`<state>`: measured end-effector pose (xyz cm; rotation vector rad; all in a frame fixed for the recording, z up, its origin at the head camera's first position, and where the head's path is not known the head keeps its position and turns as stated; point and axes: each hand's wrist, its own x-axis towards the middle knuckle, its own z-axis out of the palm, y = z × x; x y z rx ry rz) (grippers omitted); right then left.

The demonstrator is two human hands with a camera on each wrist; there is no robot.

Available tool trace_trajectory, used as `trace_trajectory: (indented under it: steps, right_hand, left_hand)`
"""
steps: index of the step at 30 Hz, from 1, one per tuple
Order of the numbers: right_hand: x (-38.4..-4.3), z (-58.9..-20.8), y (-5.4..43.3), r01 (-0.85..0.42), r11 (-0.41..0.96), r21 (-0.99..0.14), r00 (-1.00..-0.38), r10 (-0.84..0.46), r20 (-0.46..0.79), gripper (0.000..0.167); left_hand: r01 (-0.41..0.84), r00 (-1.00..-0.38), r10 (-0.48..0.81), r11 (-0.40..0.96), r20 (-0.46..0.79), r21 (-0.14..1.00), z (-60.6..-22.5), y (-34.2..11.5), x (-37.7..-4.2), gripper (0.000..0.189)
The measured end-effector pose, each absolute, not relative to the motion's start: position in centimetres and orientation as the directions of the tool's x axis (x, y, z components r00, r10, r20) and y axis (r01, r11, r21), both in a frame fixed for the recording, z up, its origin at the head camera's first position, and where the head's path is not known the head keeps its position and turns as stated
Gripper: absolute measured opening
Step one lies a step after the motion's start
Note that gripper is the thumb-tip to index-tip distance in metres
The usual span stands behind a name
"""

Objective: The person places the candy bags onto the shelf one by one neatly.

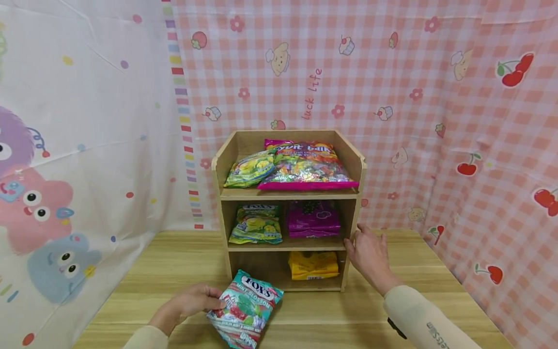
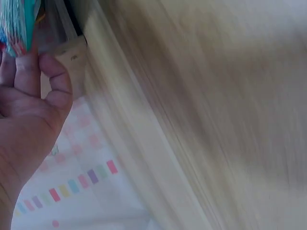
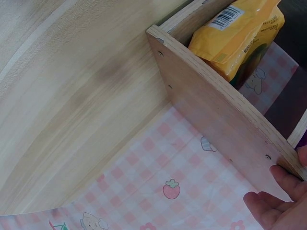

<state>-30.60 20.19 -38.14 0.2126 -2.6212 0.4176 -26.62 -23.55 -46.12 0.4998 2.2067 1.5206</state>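
Note:
My left hand point(image 1: 195, 301) pinches the left edge of a teal Fox's Mint Blossom candy bag point(image 1: 246, 310), tilted in front of the wooden shelf's lower left. In the left wrist view, only a corner of this candy bag point(image 2: 17, 24) shows above the fingertips. My right hand point(image 1: 369, 252) rests on the right side panel of the small wooden shelf point(image 1: 287, 247), around middle-shelf height. The right wrist view has its fingers against the outside of that side panel point(image 3: 211, 96).
On top lie a large pink-edged candy bag point(image 1: 309, 167) and a yellow-green bag point(image 1: 250, 169). The middle level holds a green-yellow bag point(image 1: 257, 225) and a purple bag point(image 1: 314, 220). A yellow bag point(image 1: 314, 265) sits at bottom right. Patterned curtains point(image 1: 392, 63) surround the wooden table point(image 1: 174, 261).

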Motion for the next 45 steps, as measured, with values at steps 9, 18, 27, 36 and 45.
trace_trajectory:
  steps: [9, 18, 27, 36, 45]
  right_hand:
    - [-30.4, -38.1, 20.1, -0.215, 0.94, -0.265, -0.88, -0.069, 0.469, 0.028]
    - [-30.5, -38.2, 20.2, -0.221, 0.938, -0.268, -0.874, -0.068, 0.482, 0.027]
    - [-30.4, -38.2, 20.2, -0.214, 0.937, -0.277, -0.882, -0.063, 0.467, 0.027]
    - [-30.5, -38.0, 20.2, -0.224, 0.937, -0.269, -0.874, -0.07, 0.481, 0.026]
    - [-30.5, -38.1, 20.1, -0.224, 0.934, -0.279, -0.882, -0.072, 0.466, 0.026]
  left_hand:
    - [0.063, -0.939, 0.343, 0.239, -0.023, 0.969, -47.7, -20.4, -27.0, 0.032]
    - [0.055, -0.995, -0.058, 0.353, 0.081, 0.934, -49.1, -15.9, -27.4, 0.024]
    - [0.087, -0.966, -0.105, 0.732, 0.238, 0.676, -48.6, -15.7, -27.2, 0.021]
    - [0.513, -0.689, 0.373, 0.857, 0.621, 0.054, -49.0, -15.5, -26.8, 0.026]
    - [0.57, -0.672, 0.657, 0.754, 0.342, -0.326, -49.7, -14.0, -26.2, 0.048]
